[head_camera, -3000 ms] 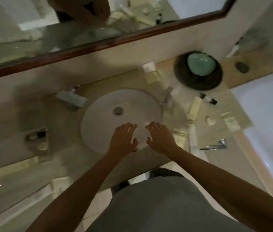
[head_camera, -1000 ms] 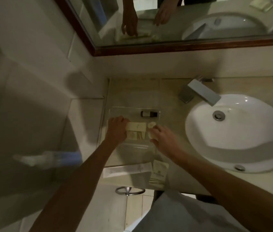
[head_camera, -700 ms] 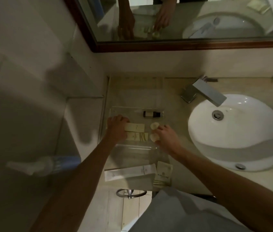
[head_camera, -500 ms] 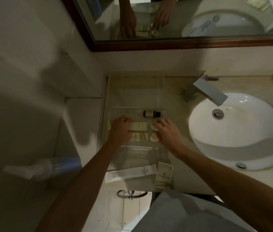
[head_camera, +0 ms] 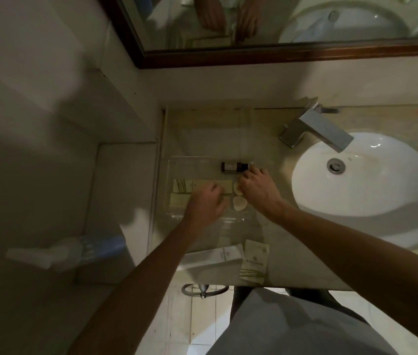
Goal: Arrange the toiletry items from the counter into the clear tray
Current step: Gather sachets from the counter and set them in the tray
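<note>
Palm-down, both hands, left hand and right hand, reach into the clear tray

Tray left of sink

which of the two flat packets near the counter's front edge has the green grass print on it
The small cream sachet, right of the long white box. Green blades show at its near end; the box has only small dark lettering.

Lower packet half under left hand
</note>
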Available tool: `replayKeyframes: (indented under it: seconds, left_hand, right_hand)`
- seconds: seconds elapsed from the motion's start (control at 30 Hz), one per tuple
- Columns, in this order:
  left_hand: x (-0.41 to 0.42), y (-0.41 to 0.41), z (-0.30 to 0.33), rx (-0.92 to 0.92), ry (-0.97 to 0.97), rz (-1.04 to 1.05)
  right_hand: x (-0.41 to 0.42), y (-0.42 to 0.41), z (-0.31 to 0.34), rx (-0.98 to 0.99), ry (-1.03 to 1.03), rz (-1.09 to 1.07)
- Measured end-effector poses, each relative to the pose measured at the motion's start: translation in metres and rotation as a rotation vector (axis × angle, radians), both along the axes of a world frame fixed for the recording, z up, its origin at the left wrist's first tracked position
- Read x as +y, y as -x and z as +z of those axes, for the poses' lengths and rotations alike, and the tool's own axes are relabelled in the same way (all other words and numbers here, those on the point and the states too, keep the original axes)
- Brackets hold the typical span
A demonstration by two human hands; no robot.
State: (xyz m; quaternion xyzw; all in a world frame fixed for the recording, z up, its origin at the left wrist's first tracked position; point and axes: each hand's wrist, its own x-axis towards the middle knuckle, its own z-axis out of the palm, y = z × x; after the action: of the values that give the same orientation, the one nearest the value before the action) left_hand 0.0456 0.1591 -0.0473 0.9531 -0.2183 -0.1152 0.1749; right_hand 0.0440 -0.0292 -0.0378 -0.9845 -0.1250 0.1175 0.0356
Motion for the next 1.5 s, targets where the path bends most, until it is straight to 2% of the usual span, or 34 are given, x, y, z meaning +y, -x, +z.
replayKeyframes:
  seconds: [0.07,0.23,0.57,0.67,0.77,0.93,1.03,1.17,1.23,1.37,1.5]
  left_hand:
    - [-0.017,0.011,-0.002,0.104,-0.014,-0.026]
    - [-0.038,0.019,-0.014,0.180,-0.028,0.074]
    - [-0.039,0.023,-0.019,0.147,0.180,0.066]
    - [-0.044,0.025,-0.019,0.102,0.163,0.145]
    - [-0.047,0.028,-0.013,0.155,0.217,0.240]
    - [-0.051,0.033,-0.007,0.033,0.177,0.203]
    - [-0.053,0.064,-0.006,-0.051,0.154,0.093]
    - [-0.060,0.123,-0.012,0.066,-0.125,-0.053]
    - [-0.066,0.143,-0.016,0.128,-0.220,-0.055]
    - [-0.078,0.164,-0.020,0.146,-0.267,0.013]
    - [-0.092,0.170,-0.023,0.053,-0.214,-0.119]
  right_hand:
    - [-0.001,0.000,-0.003,-0.010,-0.012,-0.012]
    - [-0.005,0.002,-0.006,-0.023,-0.023,-0.015]
    - [-0.006,-0.003,-0.004,-0.022,0.008,-0.049]
    - [-0.007,-0.004,-0.004,-0.019,0.013,-0.034]
    - [-0.008,-0.003,-0.004,-0.013,0.031,-0.021]
    - [-0.008,-0.002,-0.005,0.007,0.027,-0.028]
    - [-0.013,0.006,-0.001,-0.010,-0.042,-0.064]
    - [-0.022,0.027,0.002,-0.068,-0.116,-0.022]
    - [-0.025,0.035,0.004,-0.076,-0.141,0.016]
    - [-0.034,0.054,0.010,-0.098,-0.188,0.071]
    - [-0.048,0.070,0.015,-0.076,-0.207,0.097]
